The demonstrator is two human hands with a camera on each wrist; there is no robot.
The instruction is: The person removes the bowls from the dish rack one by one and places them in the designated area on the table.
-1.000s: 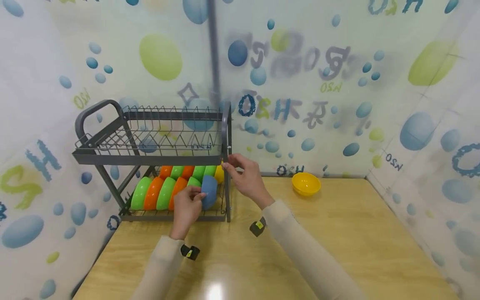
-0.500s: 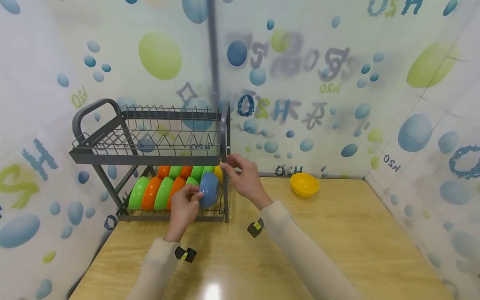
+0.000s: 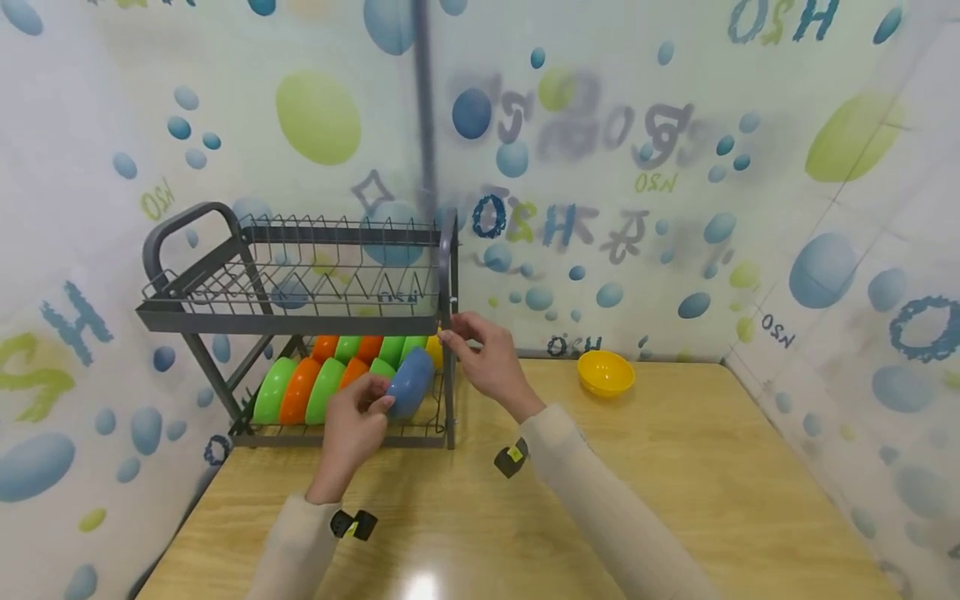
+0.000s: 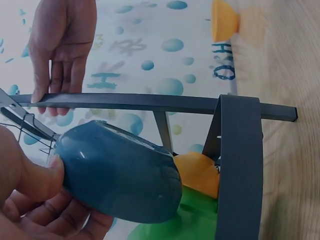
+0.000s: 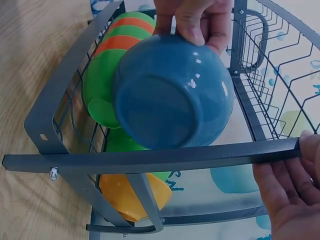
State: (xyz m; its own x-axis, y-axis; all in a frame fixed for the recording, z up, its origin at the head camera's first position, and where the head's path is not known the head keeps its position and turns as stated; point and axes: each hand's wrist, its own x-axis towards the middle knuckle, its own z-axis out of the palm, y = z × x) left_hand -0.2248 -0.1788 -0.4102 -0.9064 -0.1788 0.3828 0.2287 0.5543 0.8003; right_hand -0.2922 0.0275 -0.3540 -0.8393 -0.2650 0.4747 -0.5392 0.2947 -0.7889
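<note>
A wooden table (image 3: 750,483) carries a two-tier dish rack (image 3: 300,323) with green and orange bowls (image 3: 300,392) standing on edge in its lower tier. The right hand (image 3: 489,358) holds the rack's right upright, thumb on one side and fingers closed around the other, apparently steadying it. The left hand (image 3: 352,425) pinches a blue bowl (image 3: 411,383) by its rim, fingers nearly together with only the bowl's wall between them. That bowl is tilted on its side at the lower tier's right end; whether it touches the wires is unclear. A yellow bowl (image 3: 605,373) sits upright on the table, well apart.

The step in hand looks like handling the blue bowl at the lower tier; the next move probably calls for matching its neighbours' tilt while clearing the upper rail.
</note>
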